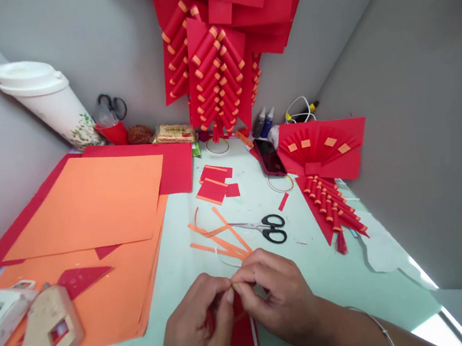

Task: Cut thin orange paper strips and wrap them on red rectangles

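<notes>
Close together at the near middle of the table, my left hand (203,322) and my right hand (277,296) meet fingertip to fingertip. Both are closed in a pinch, and whatever is between the fingertips is too small or hidden to make out. Below them lies a piece of red paper (247,334) with a white strip along its right edge, partly covered by my hands. Just beyond my fingers several narrow orange paper strips (222,241) lie loosely crossed. A pair of black-handled scissors (258,226) rests beside them, its tip at the strips.
Orange sheets (87,207) cover the left, with a glue gun (52,329) in front. Red cut pieces (214,189) and a phone (270,157) lie farther back. Red firecracker decorations (217,79) hang at the back; a red paper fan (321,150) stands right. A white lidded bin (46,106) leans back left.
</notes>
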Demonstrator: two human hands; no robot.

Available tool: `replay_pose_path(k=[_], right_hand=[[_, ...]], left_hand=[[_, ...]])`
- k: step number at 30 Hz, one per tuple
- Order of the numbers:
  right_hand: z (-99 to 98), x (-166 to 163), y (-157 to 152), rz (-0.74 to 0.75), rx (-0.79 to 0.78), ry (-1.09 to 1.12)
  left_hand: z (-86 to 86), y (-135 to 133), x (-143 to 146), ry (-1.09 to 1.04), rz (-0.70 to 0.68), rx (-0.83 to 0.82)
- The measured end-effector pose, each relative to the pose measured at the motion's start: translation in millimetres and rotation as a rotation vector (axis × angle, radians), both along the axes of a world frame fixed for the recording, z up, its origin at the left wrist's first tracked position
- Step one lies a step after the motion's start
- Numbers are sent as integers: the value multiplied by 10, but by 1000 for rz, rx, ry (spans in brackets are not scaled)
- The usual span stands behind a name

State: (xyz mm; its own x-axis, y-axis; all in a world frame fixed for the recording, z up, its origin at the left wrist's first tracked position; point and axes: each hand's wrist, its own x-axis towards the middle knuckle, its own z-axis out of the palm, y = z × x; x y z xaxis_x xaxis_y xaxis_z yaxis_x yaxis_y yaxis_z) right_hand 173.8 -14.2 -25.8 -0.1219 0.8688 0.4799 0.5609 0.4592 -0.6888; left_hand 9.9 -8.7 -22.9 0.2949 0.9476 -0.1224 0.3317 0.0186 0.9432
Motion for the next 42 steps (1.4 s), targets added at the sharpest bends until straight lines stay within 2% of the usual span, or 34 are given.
replay_pose_path(k=[5,16,30,42], right_hand=[[-36,-48,7,-21,-108,136],[-53,-52,3,-55,-276,218],[-64,-42,-8,-28,-189,215],[-71,-58,-9,-73,-314,299]], left_hand=[[-9,5,-19,7,-7,-39],[9,19,-30,75,-58,-13],[-16,22,-23,82,-53,51],[-13,18,-15,83,-61,24]])
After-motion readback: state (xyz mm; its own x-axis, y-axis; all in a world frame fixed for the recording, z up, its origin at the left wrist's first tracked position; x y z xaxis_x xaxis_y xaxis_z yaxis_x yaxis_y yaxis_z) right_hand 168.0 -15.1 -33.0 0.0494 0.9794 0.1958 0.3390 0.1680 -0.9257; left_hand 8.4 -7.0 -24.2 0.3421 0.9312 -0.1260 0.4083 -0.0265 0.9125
